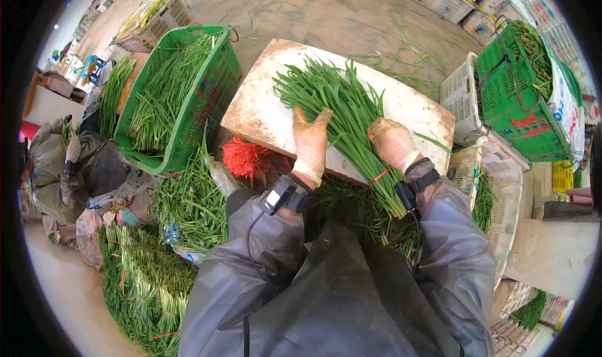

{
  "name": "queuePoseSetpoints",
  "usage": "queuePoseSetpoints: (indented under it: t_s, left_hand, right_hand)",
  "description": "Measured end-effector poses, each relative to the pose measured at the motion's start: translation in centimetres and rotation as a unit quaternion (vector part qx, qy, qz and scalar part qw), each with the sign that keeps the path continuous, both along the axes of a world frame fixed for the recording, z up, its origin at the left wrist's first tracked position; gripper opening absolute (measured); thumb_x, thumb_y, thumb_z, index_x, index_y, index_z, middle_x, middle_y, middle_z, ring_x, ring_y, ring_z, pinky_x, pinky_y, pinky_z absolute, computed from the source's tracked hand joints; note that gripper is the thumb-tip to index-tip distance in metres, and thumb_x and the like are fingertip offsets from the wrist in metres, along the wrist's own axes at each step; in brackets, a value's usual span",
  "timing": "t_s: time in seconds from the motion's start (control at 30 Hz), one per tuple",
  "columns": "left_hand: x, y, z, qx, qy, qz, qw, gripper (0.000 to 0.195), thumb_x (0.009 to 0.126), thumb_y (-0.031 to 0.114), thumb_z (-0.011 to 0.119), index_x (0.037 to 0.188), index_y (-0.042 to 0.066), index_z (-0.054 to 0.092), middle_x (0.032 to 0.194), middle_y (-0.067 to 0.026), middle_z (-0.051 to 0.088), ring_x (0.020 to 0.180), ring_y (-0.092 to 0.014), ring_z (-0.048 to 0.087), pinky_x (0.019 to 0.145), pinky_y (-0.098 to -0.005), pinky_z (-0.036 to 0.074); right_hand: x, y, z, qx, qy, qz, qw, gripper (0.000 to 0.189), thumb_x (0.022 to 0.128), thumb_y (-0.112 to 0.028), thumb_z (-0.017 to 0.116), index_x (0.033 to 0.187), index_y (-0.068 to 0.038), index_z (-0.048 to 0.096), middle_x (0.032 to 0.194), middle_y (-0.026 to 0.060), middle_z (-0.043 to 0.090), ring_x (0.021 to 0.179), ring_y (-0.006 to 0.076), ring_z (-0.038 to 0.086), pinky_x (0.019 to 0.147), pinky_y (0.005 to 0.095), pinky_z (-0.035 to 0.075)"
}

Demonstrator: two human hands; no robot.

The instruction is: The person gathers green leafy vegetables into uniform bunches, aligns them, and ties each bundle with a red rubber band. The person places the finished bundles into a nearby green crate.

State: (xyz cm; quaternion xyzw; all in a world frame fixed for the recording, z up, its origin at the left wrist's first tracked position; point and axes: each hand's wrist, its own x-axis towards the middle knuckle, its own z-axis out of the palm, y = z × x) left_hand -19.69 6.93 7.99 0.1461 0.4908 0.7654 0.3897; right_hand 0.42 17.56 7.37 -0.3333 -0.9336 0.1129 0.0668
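A bunch of long green leafy stalks, seemingly garlic chives (336, 98), lies slantwise over a white board (254, 89) with stained edges. A red tie (380, 175) circles its lower stems, whose cut ends point towards me past the board's near edge. My left hand (311, 138), in a pale soiled glove, is at the bunch's left side with thumb and fingers spread. My right hand (392, 140), gloved too, rests curled against the right side of the bunch above the tie; its fingertips are hidden, so its hold is unclear. Red ties (242, 157) lie heaped left of the board.
A green crate (176, 162) of loose stalks stands at left, above loose greens (195, 206). Tied bunches (146, 272) are stacked lower left. Another person (70, 169) sits at far left. A green crate (512, 89) and white crates (512, 206) stand at right.
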Motion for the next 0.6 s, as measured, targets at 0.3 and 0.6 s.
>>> queuePoseSetpoints:
  t_s: [0.3,0.6]
  left_hand:
    - [1.9,-1.2,1.3,-0.040,0.402,-0.313,0.860,0.014,0.093,0.006,0.076,0.107,0.006,0.077,0.093,-0.0074,0.078,0.086,-0.017,0.073,0.079,-0.0320,0.057]
    - [3.5,-1.9,0.4,-0.104,0.569,-0.568,0.585,0.027,0.086,0.037,0.079,0.095,0.011,0.077,0.087,-0.0154,0.076,0.087,-0.038,0.074,0.078,-0.0462,0.058]
  right_hand:
    - [4.4,4.0,-1.2,-0.135,0.317,-0.230,0.910,0.026,0.095,-0.001,0.066,0.120,-0.003,0.069,0.093,0.0129,0.073,0.079,0.0207,0.068,0.077,0.0350,0.056]
    - [10.0,-2.9,2.4,-0.370,0.140,-0.148,0.906,0.025,0.094,-0.004,0.072,0.119,0.000,0.074,0.095,0.0086,0.076,0.088,0.0180,0.069,0.084,0.0332,0.056]
